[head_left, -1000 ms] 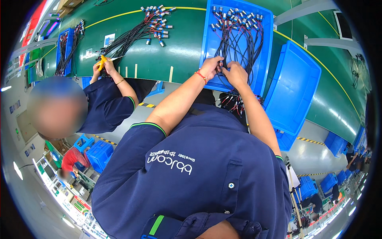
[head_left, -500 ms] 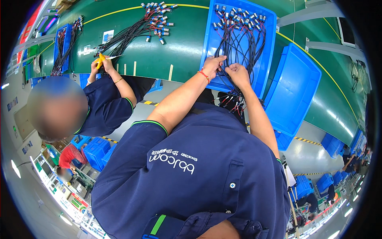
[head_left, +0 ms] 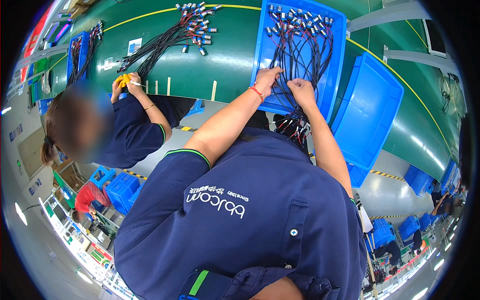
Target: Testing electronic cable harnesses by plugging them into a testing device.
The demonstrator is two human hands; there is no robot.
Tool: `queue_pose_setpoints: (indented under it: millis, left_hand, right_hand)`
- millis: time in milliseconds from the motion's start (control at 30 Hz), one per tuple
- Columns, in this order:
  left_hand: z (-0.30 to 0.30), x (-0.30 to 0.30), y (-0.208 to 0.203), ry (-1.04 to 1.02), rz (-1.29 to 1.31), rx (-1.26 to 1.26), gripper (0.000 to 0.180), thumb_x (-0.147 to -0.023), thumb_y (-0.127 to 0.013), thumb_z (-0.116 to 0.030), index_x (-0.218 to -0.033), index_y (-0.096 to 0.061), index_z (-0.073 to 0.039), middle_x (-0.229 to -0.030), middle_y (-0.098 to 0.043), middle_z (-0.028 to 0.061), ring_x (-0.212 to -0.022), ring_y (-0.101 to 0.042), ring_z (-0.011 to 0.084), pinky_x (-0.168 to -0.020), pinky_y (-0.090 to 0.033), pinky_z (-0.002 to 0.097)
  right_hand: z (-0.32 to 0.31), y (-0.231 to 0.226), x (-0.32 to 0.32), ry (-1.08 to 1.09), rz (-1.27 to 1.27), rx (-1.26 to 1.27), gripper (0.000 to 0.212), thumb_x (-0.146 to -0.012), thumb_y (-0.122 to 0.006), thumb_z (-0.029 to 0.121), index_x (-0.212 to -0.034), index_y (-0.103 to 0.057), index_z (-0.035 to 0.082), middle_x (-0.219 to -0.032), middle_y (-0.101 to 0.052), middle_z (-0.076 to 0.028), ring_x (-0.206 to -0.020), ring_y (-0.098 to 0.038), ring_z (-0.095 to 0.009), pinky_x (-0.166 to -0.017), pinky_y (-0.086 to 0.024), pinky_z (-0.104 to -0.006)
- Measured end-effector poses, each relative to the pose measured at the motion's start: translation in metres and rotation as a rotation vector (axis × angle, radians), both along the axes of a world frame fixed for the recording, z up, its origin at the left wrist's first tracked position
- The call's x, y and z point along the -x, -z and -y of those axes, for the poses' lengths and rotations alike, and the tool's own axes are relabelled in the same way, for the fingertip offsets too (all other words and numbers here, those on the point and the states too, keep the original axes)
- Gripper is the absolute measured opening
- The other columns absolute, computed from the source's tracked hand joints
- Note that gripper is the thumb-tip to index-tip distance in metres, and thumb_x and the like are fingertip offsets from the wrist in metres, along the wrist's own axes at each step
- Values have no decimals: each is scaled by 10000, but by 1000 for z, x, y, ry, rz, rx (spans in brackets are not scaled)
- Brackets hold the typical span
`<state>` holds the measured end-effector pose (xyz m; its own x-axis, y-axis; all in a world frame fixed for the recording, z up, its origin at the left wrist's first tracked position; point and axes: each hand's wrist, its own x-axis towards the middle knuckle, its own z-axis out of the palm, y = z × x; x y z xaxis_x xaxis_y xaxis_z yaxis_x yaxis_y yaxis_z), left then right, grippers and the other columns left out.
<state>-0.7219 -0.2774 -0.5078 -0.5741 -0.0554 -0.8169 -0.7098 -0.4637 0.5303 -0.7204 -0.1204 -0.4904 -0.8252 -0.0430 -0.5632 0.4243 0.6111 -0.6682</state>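
Note:
Both hands are over a blue tray (head_left: 258, 47) holding a bundle of black cables (head_left: 300, 55) with silver-and-blue cylindrical connectors (head_left: 295, 22) at the far end. My left hand (head_left: 267, 81), with a red cord at the wrist, has its fingers curled around black cable at the bundle's left side. Slightly to the right, my right hand (head_left: 302, 93) pinches black cable between thumb and fingertips. Exactly how many strands each holds is hidden by the fingers. The bundle's near ends, with red, white and black wire tips (head_left: 298, 128), hang over the tray's near edge towards me.
An empty-looking blue tray (head_left: 370, 110) stands tilted at the right. Another cable bundle (head_left: 167, 40) lies on the green table (head_left: 230, 60) to the left. Beside it a co-worker's hands (head_left: 131, 83) hold a yellow-handled tool. Grey metal arms (head_left: 420, 60) cross the right side.
My left hand has shifted slightly and its fingers have drawn in. My right hand has moved a little to the right. The co-worker's head and hands have moved.

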Motion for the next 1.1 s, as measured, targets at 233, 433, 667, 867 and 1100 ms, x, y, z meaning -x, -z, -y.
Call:
queue_pose_setpoints:
  millis: [233,433,667,867,1100]
  left_hand:
    - [2,2,-1,116,-2,10,202,-820,-745,-268,-843,-717,-69,-663,-519,-36,-545,-444,84,-492,-331,250]
    - [0,2,7,120,-83,36,160,-845,-709,-247,-826,-707,-89,-724,-577,-17,-572,-482,99,-520,-367,273]
    - [-3,-2,-1,25,-75,-215,155,-872,-697,-221,-900,-659,-73,-750,-602,0,-643,-577,132,-595,-465,288]
    - [-1,-3,-8,7,-51,-299,182,-817,-772,-159,-930,-656,-76,-773,-606,4,-687,-606,142,-644,-507,308]
    - [-4,-3,-14,12,-83,-245,203,-807,-775,-130,-954,-660,-49,-794,-618,10,-714,-620,153,-674,-525,311]
  right_hand:
    - [0,-1,-2,1,19,114,297,-803,-692,256,-915,-695,-19,-756,-702,-79,-675,-637,-133,-657,-489,-293]
    - [1,-4,-5,31,-23,163,243,-827,-692,216,-888,-691,-19,-736,-694,-68,-655,-625,-124,-634,-477,-285]
    - [-4,-11,-4,116,146,399,265,-905,-648,216,-1007,-703,-22,-804,-686,-26,-688,-582,-84,-648,-448,-244]
    - [-4,-12,-6,168,177,477,253,-928,-609,200,-1022,-707,-14,-833,-681,-11,-692,-549,-65,-642,-419,-227]
    - [-6,-3,-6,206,171,503,253,-929,-599,201,-1013,-707,-11,-821,-677,-12,-689,-546,-64,-645,-416,-226]
